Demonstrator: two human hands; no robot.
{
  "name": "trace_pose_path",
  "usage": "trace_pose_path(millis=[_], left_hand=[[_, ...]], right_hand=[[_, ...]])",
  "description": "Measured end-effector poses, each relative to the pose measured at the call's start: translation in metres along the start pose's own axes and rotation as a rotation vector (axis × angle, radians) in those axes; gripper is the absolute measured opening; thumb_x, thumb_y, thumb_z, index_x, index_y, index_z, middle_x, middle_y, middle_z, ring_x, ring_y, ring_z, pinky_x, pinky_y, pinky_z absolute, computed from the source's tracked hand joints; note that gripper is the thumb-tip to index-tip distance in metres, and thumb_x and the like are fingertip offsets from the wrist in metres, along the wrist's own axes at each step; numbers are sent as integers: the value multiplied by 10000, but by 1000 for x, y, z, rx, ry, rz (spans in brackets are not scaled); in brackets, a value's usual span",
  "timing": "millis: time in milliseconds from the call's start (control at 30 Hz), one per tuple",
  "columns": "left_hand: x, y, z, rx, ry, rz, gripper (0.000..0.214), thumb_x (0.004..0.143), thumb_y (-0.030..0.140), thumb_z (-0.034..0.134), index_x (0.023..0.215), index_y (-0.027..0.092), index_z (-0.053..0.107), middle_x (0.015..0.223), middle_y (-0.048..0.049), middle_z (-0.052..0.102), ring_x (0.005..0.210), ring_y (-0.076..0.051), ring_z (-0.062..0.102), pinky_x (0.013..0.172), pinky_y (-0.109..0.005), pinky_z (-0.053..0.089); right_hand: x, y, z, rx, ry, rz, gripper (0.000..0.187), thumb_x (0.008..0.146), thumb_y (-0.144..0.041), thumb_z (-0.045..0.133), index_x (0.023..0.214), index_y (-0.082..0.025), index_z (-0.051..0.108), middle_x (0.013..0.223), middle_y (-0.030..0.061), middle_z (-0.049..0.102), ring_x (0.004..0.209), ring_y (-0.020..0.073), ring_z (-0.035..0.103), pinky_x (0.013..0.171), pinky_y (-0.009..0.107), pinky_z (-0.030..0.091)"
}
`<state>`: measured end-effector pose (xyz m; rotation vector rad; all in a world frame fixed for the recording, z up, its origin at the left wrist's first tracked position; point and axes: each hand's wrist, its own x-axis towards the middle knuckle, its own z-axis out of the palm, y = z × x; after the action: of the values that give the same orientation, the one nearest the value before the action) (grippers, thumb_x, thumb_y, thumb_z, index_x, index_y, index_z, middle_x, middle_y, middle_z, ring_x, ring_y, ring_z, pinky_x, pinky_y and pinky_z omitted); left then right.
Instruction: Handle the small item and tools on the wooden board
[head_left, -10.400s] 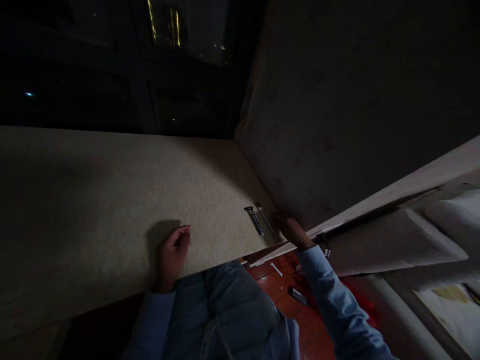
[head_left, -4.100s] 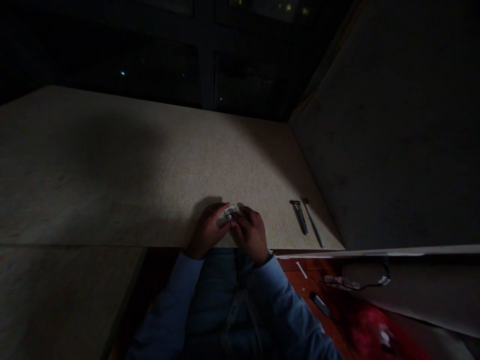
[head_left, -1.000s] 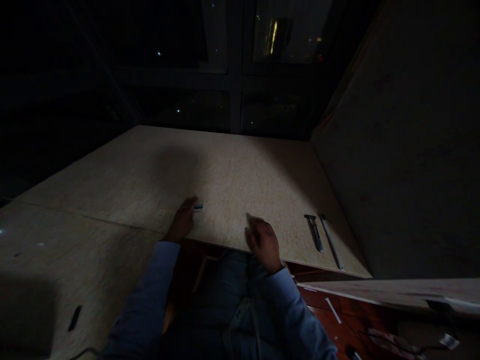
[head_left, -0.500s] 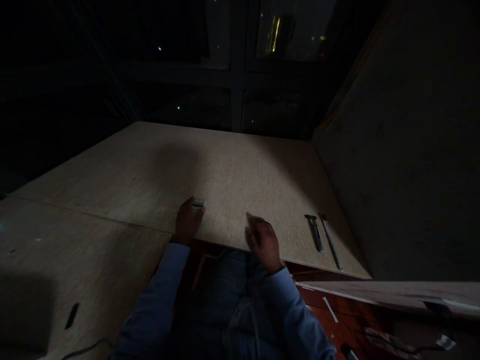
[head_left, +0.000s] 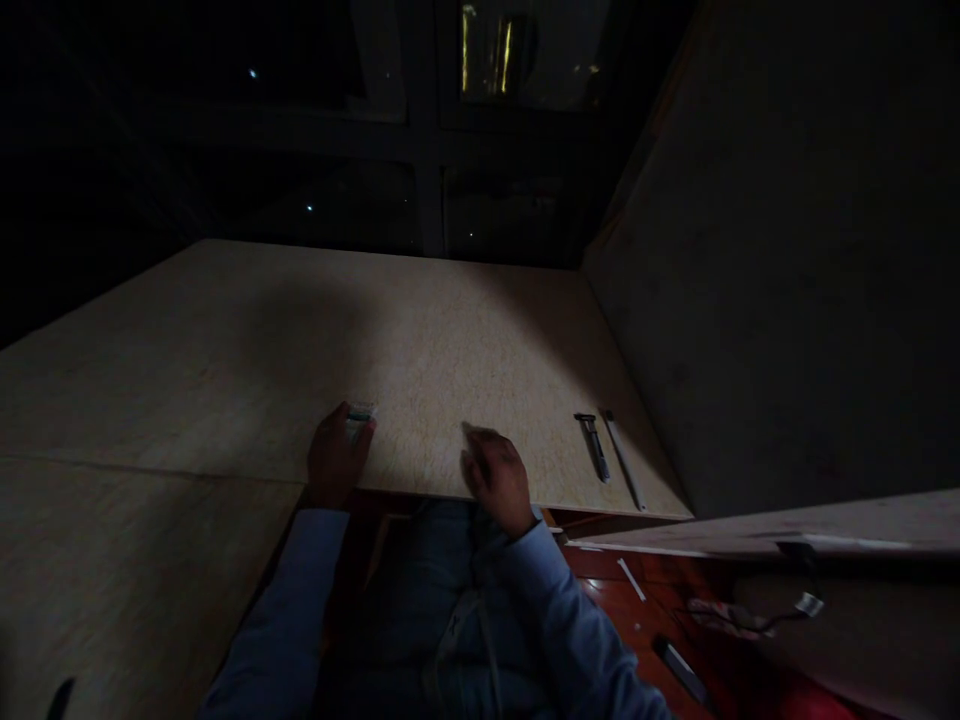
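Observation:
A large pale board (head_left: 465,340) lies flat in front of me in dim light. My left hand (head_left: 335,458) rests on its near edge, fingers closed on a small metal piece (head_left: 361,413) at the fingertips. My right hand (head_left: 495,478) sits near the same edge a little to the right, fingers curled together; whether it holds anything is hidden. A dark screwdriver-like tool (head_left: 594,446) and a thin pale stick (head_left: 622,458) lie on the board further right, apart from both hands.
An upright board (head_left: 780,280) closes the right side. Another panel (head_left: 787,535) crosses at lower right above a red-brown floor (head_left: 637,620) with small scraps and a cable. A second flat board (head_left: 127,560) lies at left. Dark windows stand behind.
My hands, joined over the small piece four seconds ago, have parted: the left one carried it to the left, the right stayed near the edge. The view has shifted slightly since half a second ago.

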<state>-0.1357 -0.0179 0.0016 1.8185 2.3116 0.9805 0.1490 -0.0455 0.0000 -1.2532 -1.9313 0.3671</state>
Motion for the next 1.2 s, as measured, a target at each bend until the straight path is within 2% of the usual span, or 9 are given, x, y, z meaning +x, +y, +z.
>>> trace_pose_path(millis=[300, 500, 733, 867, 1067, 1200], left_hand=[[1, 8, -5, 46, -64, -45, 610, 871, 531, 503, 1308, 107, 548, 1329, -209, 607, 1251, -362, 560, 1050, -516, 454], [-1, 10, -8, 22, -27, -49, 539, 869, 478, 524, 1301, 158, 553, 1302, -171, 631, 1225, -347, 585, 1037, -520, 471], [-2, 16, -11, 22, -49, -69, 538, 871, 451, 517, 1297, 124, 548, 1329, -205, 607, 1247, -370, 571, 1047, -553, 467], [-3, 17, -12, 4, -21, -79, 536, 871, 444, 529, 1300, 123, 535, 1335, -204, 601, 1263, -377, 556, 1059, -572, 455], [-4, 12, -9, 4, 51, -43, 496, 834, 436, 597, 1235, 147, 566, 1210, -143, 648, 1191, -370, 579, 1028, -542, 477], [-4, 5, -3, -12, 106, -33, 519, 812, 456, 613, 1224, 142, 580, 1148, -147, 655, 1125, -338, 601, 1002, -495, 480]], right_hand=[[1, -1, -1, 5, -10, 2, 402, 950, -248, 502, 1334, -198, 608, 1227, 117, 691, 1186, 253, 581, 1044, 450, 481], [1, 0, 0, -6, -22, -6, 403, 938, -242, 527, 1330, -200, 609, 1230, 108, 693, 1208, 243, 569, 1050, 433, 479], [0, 0, 1, -16, -16, 8, 372, 927, -233, 531, 1277, -168, 641, 1227, 116, 696, 1204, 260, 572, 1061, 439, 469], [0, 0, 1, -7, -18, 11, 379, 930, -230, 518, 1285, -169, 635, 1226, 123, 695, 1197, 258, 571, 1060, 451, 470], [0, 0, 0, 1, -19, 16, 370, 942, -246, 509, 1276, -156, 643, 1215, 131, 699, 1198, 266, 569, 1055, 454, 470], [0, 0, 0, 2, -31, 9, 371, 948, -254, 508, 1284, -164, 637, 1228, 127, 693, 1192, 263, 573, 1050, 447, 467]])
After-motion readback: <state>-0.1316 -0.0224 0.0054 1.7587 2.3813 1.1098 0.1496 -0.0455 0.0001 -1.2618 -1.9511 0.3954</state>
